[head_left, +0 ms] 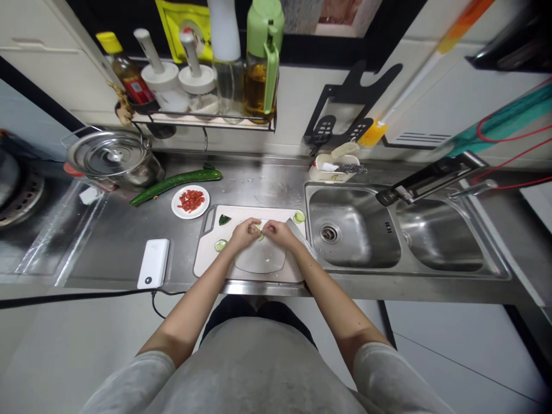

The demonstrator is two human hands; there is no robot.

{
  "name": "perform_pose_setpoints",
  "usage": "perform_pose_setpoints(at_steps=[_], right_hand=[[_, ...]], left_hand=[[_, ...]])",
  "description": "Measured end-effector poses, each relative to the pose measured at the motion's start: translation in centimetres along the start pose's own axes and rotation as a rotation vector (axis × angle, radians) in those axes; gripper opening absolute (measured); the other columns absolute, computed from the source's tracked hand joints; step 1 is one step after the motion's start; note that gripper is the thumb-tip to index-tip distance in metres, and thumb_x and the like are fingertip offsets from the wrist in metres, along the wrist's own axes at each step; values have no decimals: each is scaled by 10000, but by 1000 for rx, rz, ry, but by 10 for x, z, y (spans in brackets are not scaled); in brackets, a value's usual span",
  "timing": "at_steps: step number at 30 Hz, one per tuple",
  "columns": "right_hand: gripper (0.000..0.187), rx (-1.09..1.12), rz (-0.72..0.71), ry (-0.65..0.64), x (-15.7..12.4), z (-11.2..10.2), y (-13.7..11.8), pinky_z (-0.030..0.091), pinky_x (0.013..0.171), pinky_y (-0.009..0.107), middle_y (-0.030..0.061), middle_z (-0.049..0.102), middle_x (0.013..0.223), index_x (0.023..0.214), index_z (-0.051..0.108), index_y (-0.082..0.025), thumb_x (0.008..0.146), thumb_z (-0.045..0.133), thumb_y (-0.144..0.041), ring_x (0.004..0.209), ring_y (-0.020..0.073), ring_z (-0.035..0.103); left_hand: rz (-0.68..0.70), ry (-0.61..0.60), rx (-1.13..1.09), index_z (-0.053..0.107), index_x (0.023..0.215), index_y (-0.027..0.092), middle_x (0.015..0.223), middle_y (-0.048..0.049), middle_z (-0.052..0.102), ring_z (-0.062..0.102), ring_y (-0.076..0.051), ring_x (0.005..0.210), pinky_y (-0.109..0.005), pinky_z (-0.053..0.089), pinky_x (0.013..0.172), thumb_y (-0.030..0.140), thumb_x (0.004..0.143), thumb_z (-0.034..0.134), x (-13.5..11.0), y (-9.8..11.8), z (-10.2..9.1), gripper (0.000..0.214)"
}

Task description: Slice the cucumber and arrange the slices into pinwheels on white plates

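Note:
My left hand (244,233) and my right hand (278,232) meet over the middle of a pale cutting board (207,259), fingers curled together around small pale-green cucumber pieces (260,232). Both hands pinch at the same spot. Loose cucumber slices lie on the board: a dark green end piece (224,219), a round slice (220,245) at the left, another slice (299,217) at the board's far right corner. A knife blade (297,233) seems to lie under my right wrist.
A whole cucumber (176,183) and a white dish of red chilli pieces (190,201) lie behind the board. A lidded steel pot (112,156) stands at left, a white power bank (153,263) near the counter edge. A double sink (357,230) with a tap (425,181) is at right.

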State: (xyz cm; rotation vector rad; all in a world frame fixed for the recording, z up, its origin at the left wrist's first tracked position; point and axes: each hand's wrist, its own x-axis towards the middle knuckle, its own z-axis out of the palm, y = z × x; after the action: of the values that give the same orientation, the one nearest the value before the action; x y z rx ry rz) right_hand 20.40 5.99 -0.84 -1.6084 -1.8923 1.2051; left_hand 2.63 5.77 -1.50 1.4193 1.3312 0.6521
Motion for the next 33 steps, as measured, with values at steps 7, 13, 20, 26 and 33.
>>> perform_pose_setpoints(at_steps=[7,13,20,26,33], right_hand=[[187,-321,78,-50,8,-1,-13,325,603,210,28,660,826,934,636,-178,839,535,-303,729,137,547],[217,-489,89,-73,8,0,-24,343,652,229,70,674,964,1034,608,-180,873,501,-279,880,178,583],[232,-616,113,-127,9,-1,-33,395,732,260,91,655,1029,1108,552,-187,913,462,-274,955,203,592],[265,-745,109,-113,7,2,-39,416,786,295,119,638,1060,1165,498,-190,945,416,-312,982,222,599],[285,-779,127,-102,8,3,-40,434,775,301,136,649,1037,1156,492,-174,944,414,-347,977,233,612]], left_hand=[[-15,66,367,638,1087,224,799,-18,673,591,-181,750,-288,432,729,177,734,565,1,10,4,363],[-2,70,485,634,1109,230,860,-45,675,593,-207,815,-297,427,750,170,763,542,0,14,7,363],[38,73,549,631,1104,228,928,-59,659,576,-223,899,-306,422,784,176,780,563,1,11,9,335],[43,97,626,631,1102,245,1047,-83,618,543,-250,1002,-334,419,827,198,808,551,0,11,10,308],[41,140,653,654,1043,243,1055,-87,577,507,-262,1033,-344,419,836,247,803,589,-1,8,10,250]])
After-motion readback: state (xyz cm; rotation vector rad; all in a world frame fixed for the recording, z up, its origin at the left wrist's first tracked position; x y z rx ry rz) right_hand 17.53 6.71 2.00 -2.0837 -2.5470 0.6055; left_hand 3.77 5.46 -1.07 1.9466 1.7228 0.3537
